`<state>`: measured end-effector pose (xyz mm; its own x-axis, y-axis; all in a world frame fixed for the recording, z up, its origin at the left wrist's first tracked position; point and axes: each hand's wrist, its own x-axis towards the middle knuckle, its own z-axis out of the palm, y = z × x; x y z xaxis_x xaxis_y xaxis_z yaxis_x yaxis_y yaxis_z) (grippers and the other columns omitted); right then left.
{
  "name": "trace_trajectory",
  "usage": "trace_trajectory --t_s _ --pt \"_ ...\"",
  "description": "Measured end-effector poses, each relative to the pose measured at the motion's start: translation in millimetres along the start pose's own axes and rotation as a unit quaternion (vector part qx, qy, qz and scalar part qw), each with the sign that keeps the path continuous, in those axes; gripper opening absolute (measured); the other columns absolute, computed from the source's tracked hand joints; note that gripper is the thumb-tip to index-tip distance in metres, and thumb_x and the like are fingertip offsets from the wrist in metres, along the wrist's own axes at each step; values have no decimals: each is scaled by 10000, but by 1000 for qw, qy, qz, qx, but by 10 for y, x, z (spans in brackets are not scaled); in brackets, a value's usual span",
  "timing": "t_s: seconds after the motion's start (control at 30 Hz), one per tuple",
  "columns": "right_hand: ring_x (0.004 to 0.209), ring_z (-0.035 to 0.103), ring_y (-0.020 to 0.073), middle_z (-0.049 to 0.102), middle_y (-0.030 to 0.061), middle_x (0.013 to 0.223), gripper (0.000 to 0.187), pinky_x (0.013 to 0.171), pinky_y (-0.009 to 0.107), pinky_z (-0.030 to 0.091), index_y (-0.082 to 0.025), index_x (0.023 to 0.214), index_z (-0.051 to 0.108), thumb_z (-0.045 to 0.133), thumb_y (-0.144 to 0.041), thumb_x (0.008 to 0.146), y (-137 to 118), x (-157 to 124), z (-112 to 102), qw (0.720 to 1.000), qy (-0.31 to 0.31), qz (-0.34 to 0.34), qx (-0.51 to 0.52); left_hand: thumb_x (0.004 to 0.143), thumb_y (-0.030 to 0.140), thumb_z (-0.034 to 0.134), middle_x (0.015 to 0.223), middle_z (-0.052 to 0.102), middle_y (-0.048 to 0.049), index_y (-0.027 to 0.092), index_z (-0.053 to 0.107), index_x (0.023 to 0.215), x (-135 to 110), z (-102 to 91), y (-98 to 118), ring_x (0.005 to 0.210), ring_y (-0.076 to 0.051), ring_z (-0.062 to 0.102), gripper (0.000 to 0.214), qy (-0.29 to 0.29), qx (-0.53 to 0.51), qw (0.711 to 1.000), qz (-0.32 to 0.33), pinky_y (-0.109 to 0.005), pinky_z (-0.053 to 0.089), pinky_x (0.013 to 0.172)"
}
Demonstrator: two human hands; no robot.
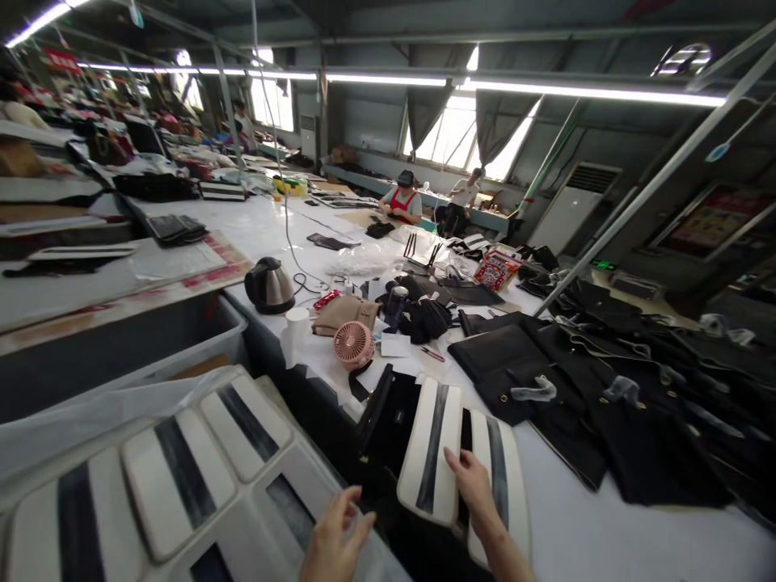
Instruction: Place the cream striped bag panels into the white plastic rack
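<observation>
1. The striped panel (pixel 430 453) stands at the near edge of the worktop (pixel 582 525), between a black piece (pixel 388 408) on one side and a second panel (pixel 500 461) on the other.
2. The right hand (pixel 474 482) is partly open, its fingers bent, with the tips on the striped panel's right edge; whether they pinch it or only touch it, I cannot tell.
3. The left hand (pixel 333 535) is empty, loosely open with fingers and thumb apart, just beside the left-hand stack.
4. In that stack, three panels (pixel 182 469) show plainly; dark stripes nearer the left hand suggest more, partly hidden.
5. So the work looks midway: one panel being handled, one beside it, several lying at the left. Whether those at the left are finished or waiting, I cannot tell.
6. Black bags (pixel 515 356) lie spread over the worktop's right side, apart from both hands; none has a striped panel visibly fitted.
</observation>
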<state>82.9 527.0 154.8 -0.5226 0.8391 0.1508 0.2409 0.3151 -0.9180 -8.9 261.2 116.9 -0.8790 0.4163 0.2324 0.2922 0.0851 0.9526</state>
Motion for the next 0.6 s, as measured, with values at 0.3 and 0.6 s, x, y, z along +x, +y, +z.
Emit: trace_trajectory --t_s 0.3,0.6 --pt "800 684 279 728 89 813 555 705 376 552 -138 952 670 761 -597 653 56 68 20 942 -124 95 297 736 491 651 899 706 -131 130 676 854 1166 1183 452 889 -288 633 381 -167 -89 979 -78 -373 457 819" --pt "938 684 256 740 92 950 463 862 371 542 -145 1103 673 807 -397 739 -18 101 -97 847 -202 123 477 718 641 667 923 721 -143 114 629 1068 1149 1068 610 826 -250 675 635 -288 -271 900 -182 -354 524 769"
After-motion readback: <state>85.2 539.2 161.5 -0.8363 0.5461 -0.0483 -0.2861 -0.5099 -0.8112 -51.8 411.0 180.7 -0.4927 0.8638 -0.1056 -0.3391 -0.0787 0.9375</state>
